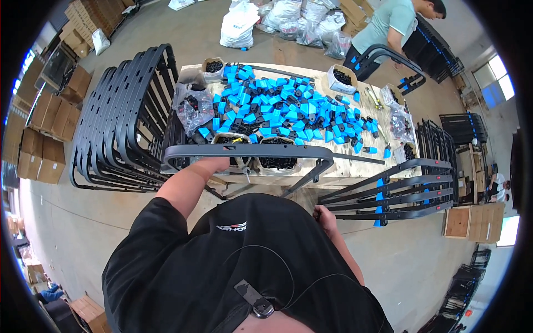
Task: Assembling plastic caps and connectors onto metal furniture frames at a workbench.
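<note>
Head view: left hand (214, 162) curled around the long rail of a dark metal frame (250, 151), held level across the near bench (355, 166) edge. Right hand (323, 213), at 4 o'clock, closed on the end of a frame in the stack (400, 191). Blue plastic caps (277, 108) lie at 12 o'clock; upright frames (119, 122) stand at 9 o'clock.

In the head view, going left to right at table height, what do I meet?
Cardboard boxes → upright stack of black frames → heap of blue plastic caps on the table → flat stack of black frames → wooden crate.
</note>
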